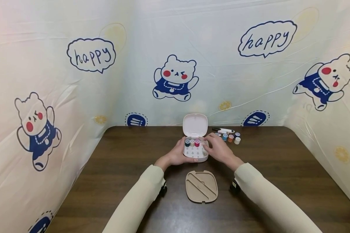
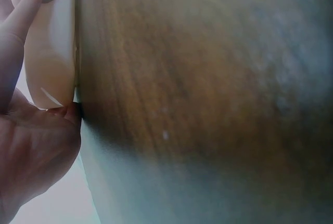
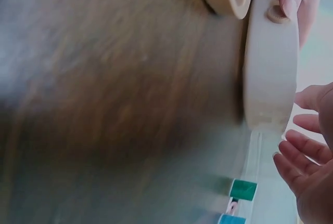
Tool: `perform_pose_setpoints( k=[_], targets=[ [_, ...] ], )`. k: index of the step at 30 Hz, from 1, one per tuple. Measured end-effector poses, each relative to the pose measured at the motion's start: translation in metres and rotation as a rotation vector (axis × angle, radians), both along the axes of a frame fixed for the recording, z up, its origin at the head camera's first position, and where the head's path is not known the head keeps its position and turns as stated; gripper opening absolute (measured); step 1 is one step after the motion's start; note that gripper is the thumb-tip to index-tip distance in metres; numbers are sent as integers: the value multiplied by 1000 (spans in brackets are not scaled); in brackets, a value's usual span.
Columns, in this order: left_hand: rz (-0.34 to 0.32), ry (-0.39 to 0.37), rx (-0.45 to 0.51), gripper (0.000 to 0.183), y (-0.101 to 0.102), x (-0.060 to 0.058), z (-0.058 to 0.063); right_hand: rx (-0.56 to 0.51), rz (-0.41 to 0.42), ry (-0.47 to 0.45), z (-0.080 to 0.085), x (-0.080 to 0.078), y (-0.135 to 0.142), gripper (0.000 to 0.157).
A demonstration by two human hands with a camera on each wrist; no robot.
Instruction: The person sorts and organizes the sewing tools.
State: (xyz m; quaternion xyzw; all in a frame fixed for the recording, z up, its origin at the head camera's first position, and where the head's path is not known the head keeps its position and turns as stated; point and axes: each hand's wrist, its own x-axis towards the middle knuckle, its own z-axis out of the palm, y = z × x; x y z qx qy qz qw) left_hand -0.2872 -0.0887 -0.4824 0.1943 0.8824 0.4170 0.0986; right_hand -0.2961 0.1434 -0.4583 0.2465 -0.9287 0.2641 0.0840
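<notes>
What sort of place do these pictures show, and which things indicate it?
Perhaps a screened-off indoor corner for tabletop craft work: a pale, creased, bear-printed curtain hangs behind and beside a dark brown wood-grained table, where an open white round-cornered box holds small coloured cylindrical spools.

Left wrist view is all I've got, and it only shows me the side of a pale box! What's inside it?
Observer: I can see three spools in a row inside the box.
Operator: Cool! Is it shut?
Observer: No, its lid stands open at the back.
Operator: And what's on the side nearest the person?
Observer: A tan tray with slanting ridges lies there on the table, apart from the box.
</notes>
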Motion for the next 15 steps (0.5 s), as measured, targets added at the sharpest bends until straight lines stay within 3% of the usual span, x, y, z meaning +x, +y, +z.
perform_pose_setpoints(
  k=[15],
  targets=[
    [8, 10, 0, 116, 0, -1, -1, -18, -32, -9, -9, 1, 17, 29]
  ],
)
